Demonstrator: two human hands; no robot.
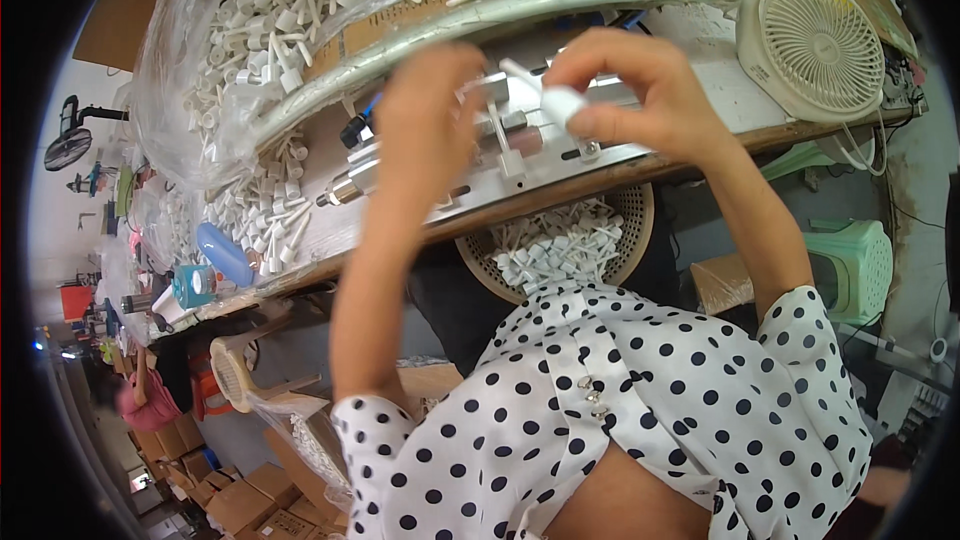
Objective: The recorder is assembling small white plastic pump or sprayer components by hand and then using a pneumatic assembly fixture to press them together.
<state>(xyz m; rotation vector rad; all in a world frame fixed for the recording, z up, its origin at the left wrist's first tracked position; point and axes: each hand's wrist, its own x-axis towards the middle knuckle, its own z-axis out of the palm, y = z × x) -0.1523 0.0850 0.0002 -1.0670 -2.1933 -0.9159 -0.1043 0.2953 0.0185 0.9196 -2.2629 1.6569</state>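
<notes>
And there it was, the white stemmed plastic piece, up above the counter in the right hand, its thick end pinched between thumb and fingers, its thin stem pointing toward ten o'clock. At nine o'clock from it came the left hand, fingers curled but badly blurred; whether it gripped anything, I couldn't tell. Just below, toward seven o'clock, a second white piece sat at the metal fixture, stem toward twelve. Handling a single piece over the fixture: that looked like the step in hand! The next move, by my reading, called for a steady pinch, a well-aimed stem and fingers clear of the metal parts. Further out, at six o'clock, a tan basket held a heap of similar parts below the counter's edge. A far bigger pile spread between nine and ten, beyond a plastic-wrapped tube, while a white fan stood between two and three.
</notes>
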